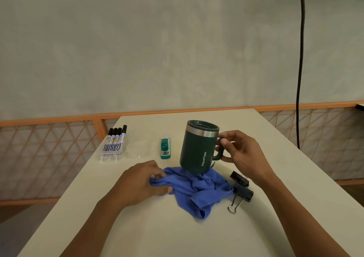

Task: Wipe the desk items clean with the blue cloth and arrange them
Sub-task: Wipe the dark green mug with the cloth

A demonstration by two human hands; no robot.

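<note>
From my feed I count one mug [198, 150], one cloth [197, 189], four markers [115, 142], one stapler [165, 148] and two clips [243, 192].

My right hand [244, 154] grips the mug's handle, thumb on top. The lidded mug is tilted, its base over the cloth's far edge. I cannot tell whether they touch.

My left hand [141, 181] pinches the cloth's left edge. The cloth lies crumpled near the middle of the desk [275, 227].

The clips lie just right of the cloth, the nearer one touching it. The stapler sits beyond the cloth, left of the mug. The markers lie side by side in a clear case at the far left corner.

A black cable [300, 59] hangs down the wall at right, behind the desk.
</note>
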